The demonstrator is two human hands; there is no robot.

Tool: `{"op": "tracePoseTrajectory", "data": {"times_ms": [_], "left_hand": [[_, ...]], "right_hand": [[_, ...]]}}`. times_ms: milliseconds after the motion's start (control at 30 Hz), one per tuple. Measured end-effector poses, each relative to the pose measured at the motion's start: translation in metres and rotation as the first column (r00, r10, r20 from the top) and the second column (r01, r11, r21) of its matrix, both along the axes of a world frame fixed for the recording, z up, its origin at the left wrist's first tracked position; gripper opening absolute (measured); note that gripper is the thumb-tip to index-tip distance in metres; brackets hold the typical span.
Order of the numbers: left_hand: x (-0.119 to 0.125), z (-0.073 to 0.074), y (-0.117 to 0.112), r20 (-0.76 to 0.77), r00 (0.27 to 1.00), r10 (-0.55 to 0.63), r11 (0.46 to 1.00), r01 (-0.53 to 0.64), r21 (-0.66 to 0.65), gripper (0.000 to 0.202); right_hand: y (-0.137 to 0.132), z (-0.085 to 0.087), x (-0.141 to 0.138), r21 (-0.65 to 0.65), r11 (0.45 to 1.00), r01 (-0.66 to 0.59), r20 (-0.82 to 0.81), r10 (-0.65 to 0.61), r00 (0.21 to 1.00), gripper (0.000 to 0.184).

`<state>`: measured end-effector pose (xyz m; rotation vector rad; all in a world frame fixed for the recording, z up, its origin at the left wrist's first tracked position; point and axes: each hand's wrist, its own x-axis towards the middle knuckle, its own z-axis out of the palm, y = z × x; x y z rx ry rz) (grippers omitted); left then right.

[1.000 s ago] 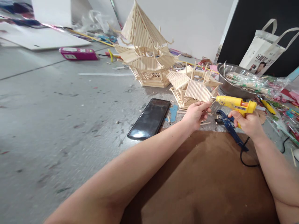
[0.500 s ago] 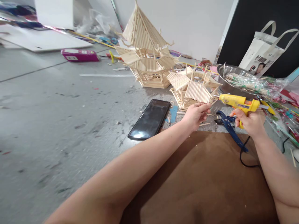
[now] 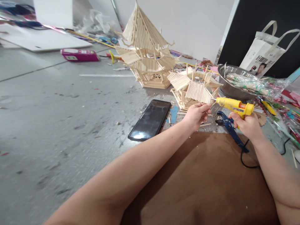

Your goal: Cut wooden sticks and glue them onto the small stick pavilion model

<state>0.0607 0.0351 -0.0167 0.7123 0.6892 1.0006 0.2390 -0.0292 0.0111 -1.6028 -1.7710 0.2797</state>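
Observation:
My left hand (image 3: 196,115) pinches a small wooden stick (image 3: 209,105) just in front of a low model made of sticks (image 3: 192,89). A yellow glue gun (image 3: 234,105) is gripped in my right hand (image 3: 246,125), and its nozzle points left, right at the stick's tip. The gun's black cord (image 3: 246,157) trails over a brown mat (image 3: 206,181). Blue pliers (image 3: 231,128) lie on the floor under the gun.
A taller stick pagoda (image 3: 146,53) stands behind the small model. A black phone (image 3: 151,118) lies flat on the grey floor to the left. At the right are a metal bowl (image 3: 231,89) holding packed sticks, a white tote bag (image 3: 267,51) and craft clutter. A pink box (image 3: 78,54) lies far left.
The glue gun drew back to the right and up, then returned left so its nozzle meets the stick again. My left hand has stayed almost still.

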Motion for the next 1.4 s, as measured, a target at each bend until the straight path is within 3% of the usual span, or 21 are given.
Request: {"op": "tracePoseTrajectory", "data": {"times_ms": [1267, 1400], "left_hand": [[0.0013, 0.0001, 0.0006, -0.017, 1.000, 0.017, 0.999, -0.017, 0.031, 0.023], [0.0000, -0.0016, -0.0010, -0.036, 0.999, -0.005, 1.000, 0.006, 0.024, 0.019]], "right_hand": [[0.0021, -0.0010, 0.0012, -0.032, 0.999, -0.002, -0.105, -0.001, 0.994, 0.036], [0.0036, -0.0023, 0.0030, -0.043, 0.999, -0.009, -0.179, 0.001, 0.984, 0.037]]}}
